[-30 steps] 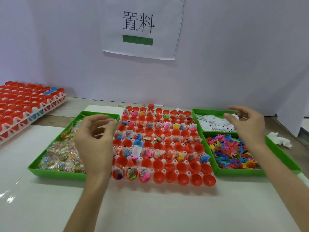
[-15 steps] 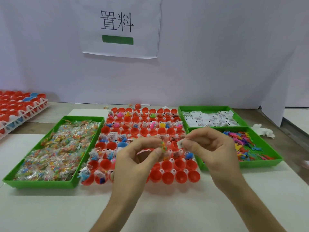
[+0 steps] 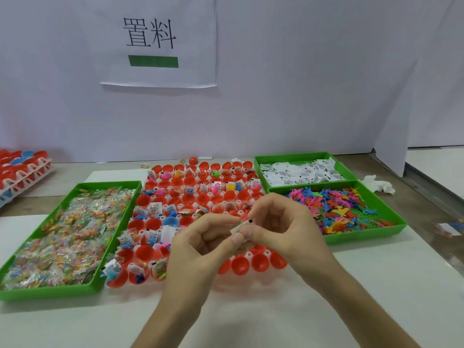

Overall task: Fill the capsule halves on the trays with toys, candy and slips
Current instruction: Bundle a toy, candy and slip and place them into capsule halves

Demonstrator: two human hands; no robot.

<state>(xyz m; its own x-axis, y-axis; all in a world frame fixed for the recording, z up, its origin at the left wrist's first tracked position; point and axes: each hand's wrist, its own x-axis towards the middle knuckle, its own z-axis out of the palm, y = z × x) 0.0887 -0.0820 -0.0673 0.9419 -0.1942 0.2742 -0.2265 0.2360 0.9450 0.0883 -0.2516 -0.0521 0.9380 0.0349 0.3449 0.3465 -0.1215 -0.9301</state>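
A tray of red capsule halves (image 3: 241,264) lies in the middle of the table; many of its cups hold slips, candy and small toys, while the front right cups hold nothing. My left hand (image 3: 203,244) and my right hand (image 3: 281,227) meet above the tray's front rows. Both pinch a small white slip (image 3: 242,226) between thumbs and fingertips. A candy packet may be in the left fingers too, but it is hidden. Green bins hold wrapped candy (image 3: 65,234) at the left, white slips (image 3: 301,172) at the back right and coloured plastic toys (image 3: 346,209) at the right.
Stacked trays of red and blue capsule halves (image 3: 22,169) stand at the far left. A crumpled white tissue (image 3: 376,184) lies right of the bins. A white wall with a paper sign (image 3: 158,41) closes the back. One loose red half (image 3: 193,160) sits behind the tray.
My hands came in from the candy bin and the slip bin and met over the tray's front. They now pinch the slip together, closer than half a second ago.
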